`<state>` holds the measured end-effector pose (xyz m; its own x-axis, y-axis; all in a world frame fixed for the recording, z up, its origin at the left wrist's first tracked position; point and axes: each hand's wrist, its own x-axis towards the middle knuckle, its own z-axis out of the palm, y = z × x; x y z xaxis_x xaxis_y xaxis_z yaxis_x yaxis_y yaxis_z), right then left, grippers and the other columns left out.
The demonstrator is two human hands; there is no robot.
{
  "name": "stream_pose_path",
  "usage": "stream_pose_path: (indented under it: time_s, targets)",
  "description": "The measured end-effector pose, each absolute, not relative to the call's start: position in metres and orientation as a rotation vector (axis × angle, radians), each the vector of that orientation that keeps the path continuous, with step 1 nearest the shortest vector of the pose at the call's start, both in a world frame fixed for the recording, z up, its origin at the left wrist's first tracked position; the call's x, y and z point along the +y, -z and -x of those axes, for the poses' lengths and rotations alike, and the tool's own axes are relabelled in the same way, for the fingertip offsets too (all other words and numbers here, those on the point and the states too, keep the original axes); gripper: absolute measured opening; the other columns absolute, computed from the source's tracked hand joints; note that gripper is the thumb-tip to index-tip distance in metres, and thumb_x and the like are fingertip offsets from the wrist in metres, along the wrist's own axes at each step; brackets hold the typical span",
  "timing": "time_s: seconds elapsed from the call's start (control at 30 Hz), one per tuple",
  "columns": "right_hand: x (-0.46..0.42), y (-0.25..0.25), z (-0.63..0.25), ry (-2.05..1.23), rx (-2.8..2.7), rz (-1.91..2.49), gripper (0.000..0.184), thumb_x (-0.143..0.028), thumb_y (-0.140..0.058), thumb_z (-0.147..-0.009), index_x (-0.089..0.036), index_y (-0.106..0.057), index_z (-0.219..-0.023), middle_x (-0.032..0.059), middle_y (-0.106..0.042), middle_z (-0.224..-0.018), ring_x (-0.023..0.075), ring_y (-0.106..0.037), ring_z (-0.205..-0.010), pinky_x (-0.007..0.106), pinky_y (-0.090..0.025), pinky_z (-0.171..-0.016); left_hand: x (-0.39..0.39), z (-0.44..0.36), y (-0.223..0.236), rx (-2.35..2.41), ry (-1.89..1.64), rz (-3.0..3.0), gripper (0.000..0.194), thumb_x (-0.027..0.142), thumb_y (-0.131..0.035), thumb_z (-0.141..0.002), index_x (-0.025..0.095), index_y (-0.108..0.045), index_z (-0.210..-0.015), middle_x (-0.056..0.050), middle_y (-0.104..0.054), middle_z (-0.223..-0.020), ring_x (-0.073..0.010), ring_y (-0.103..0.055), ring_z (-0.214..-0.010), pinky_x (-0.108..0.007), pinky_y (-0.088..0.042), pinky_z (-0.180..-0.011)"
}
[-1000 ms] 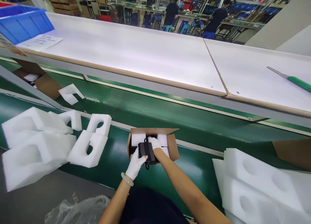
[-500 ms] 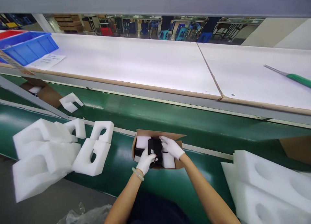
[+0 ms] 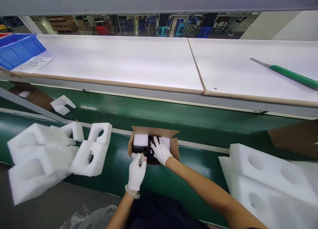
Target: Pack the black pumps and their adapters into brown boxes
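An open cardboard box (image 3: 175,148) sits on the green conveyor belt, its flaps up. Black equipment (image 3: 146,151) lies inside, between white foam blocks (image 3: 140,140); its exact kind is unclear. My right hand (image 3: 161,151), in a white glove, reaches into the box with fingers spread over the black equipment, pressing or resting on it. At the box's front left edge is my gloved left hand (image 3: 136,171), its fingers curled into a pinch. Whatever those fingertips hold, if anything, I cannot make out.
Cut white foam pieces (image 3: 90,157) are piled on the left, and larger foam blocks (image 3: 268,189) on the right. Above the belt runs a white shelf (image 3: 119,63) bearing green-handled tweezers (image 3: 293,75), a blue bin (image 3: 22,50) and a paper sheet (image 3: 33,64).
The black equipment has gone down into the box. My left hand has drawn back toward the front left edge, while my right hand now spreads over the contents. The view has shifted slightly.
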<state>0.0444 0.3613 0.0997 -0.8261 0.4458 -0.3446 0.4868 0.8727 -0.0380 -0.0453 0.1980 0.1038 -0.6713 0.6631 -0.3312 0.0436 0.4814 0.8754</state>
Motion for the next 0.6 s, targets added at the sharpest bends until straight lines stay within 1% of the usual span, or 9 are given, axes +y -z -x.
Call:
stream_pose_path:
  time_s: [0.1,0.17,0.2,0.27,0.3,0.37,0.47,0.53,0.6]
  targets:
    - [0.356,-0.092,-0.047,0.183,2.770,-0.700,0.078,-0.038,-0.065,-0.080,-0.008,-0.034,-0.145,0.0251,-0.019,-0.153,0.0431,-0.028,-0.136,0.052,-0.026,-0.108,0.160,0.037,-0.095,2.024,-1.245,-0.375,0.035,0.039,-0.057,-0.081,0.016,-0.062,-0.107,-0.014,-0.068,-0.110,-0.0281,-0.063,-0.105,-0.040,-0.044,-0.098]
    - [0.357,-0.091,-0.050,0.196,2.785,-0.683,0.077,-0.039,-0.062,-0.082,-0.005,-0.032,-0.145,0.0268,-0.017,-0.153,0.0421,-0.029,-0.135,0.049,-0.030,-0.107,0.149,0.028,-0.084,1.823,-1.264,-0.201,0.042,0.042,-0.061,-0.079,0.014,-0.060,-0.110,-0.018,-0.066,-0.114,-0.0296,-0.063,-0.107,-0.042,-0.044,-0.099]
    - [0.358,-0.091,-0.052,0.195,2.768,-0.683,0.077,-0.038,-0.060,-0.083,-0.004,-0.031,-0.145,0.0285,-0.015,-0.152,0.0417,-0.035,-0.133,0.048,-0.036,-0.103,0.148,0.023,-0.078,1.687,-1.278,-0.111,0.046,0.044,-0.063,-0.078,0.013,-0.058,-0.111,-0.020,-0.064,-0.118,-0.0306,-0.062,-0.108,-0.043,-0.044,-0.099]
    - [0.361,-0.093,-0.055,0.170,2.702,-0.691,0.075,-0.031,-0.058,-0.083,-0.003,-0.029,-0.146,0.0326,-0.017,-0.150,0.0391,-0.053,-0.118,0.045,-0.047,-0.090,0.154,0.017,-0.067,1.408,-1.321,0.066,0.053,0.049,-0.065,-0.077,0.014,-0.055,-0.115,-0.023,-0.058,-0.126,-0.0327,-0.061,-0.112,-0.046,-0.044,-0.099]
    - [0.361,-0.093,-0.056,0.146,2.677,-0.683,0.072,-0.027,-0.056,-0.083,-0.002,-0.029,-0.145,0.0345,-0.020,-0.148,0.0371,-0.060,-0.109,0.044,-0.050,-0.084,0.161,0.016,-0.063,1.290,-1.347,0.141,0.054,0.051,-0.065,-0.077,0.015,-0.054,-0.117,-0.023,-0.055,-0.130,-0.0336,-0.059,-0.114,-0.047,-0.043,-0.100]
    - [0.361,-0.092,-0.057,0.068,2.681,-0.662,0.067,-0.018,-0.052,-0.083,0.001,-0.032,-0.143,0.0366,-0.035,-0.140,0.0357,-0.064,-0.099,0.046,-0.052,-0.079,0.177,0.018,-0.054,1.114,-1.375,0.237,0.053,0.051,-0.063,-0.079,0.015,-0.054,-0.117,-0.023,-0.052,-0.134,-0.0345,-0.055,-0.120,-0.048,-0.041,-0.103]
    - [0.351,-0.084,-0.058,-0.079,2.784,-0.636,0.057,-0.007,-0.046,-0.081,0.009,-0.041,-0.135,0.0367,-0.056,-0.117,0.0383,-0.060,-0.104,0.051,-0.050,-0.082,0.198,0.026,-0.042,0.991,-1.348,0.309,0.043,0.042,-0.059,-0.084,0.012,-0.056,-0.114,-0.022,-0.055,-0.131,-0.0341,-0.051,-0.124,-0.048,-0.036,-0.108]
    - [0.341,-0.074,-0.055,-0.185,2.822,-0.577,0.052,-0.002,-0.043,-0.079,0.011,-0.048,-0.129,0.0349,-0.061,-0.110,0.0384,-0.060,-0.105,0.054,-0.048,-0.086,0.205,0.032,-0.034,0.942,-1.325,0.334,0.039,0.034,-0.058,-0.084,0.010,-0.056,-0.114,-0.021,-0.059,-0.126,-0.0334,-0.051,-0.125,-0.049,-0.034,-0.110]
    - [0.330,-0.063,-0.048,-0.278,2.779,-0.497,0.048,-0.002,-0.045,-0.076,0.006,-0.058,-0.122,0.0311,-0.061,-0.114,0.0387,-0.059,-0.105,0.059,-0.043,-0.091,0.206,0.036,-0.027,0.899,-1.322,0.350,0.038,0.029,-0.059,-0.083,0.009,-0.054,-0.115,-0.021,-0.060,-0.124,-0.0331,-0.052,-0.124,-0.049,-0.033,-0.111]
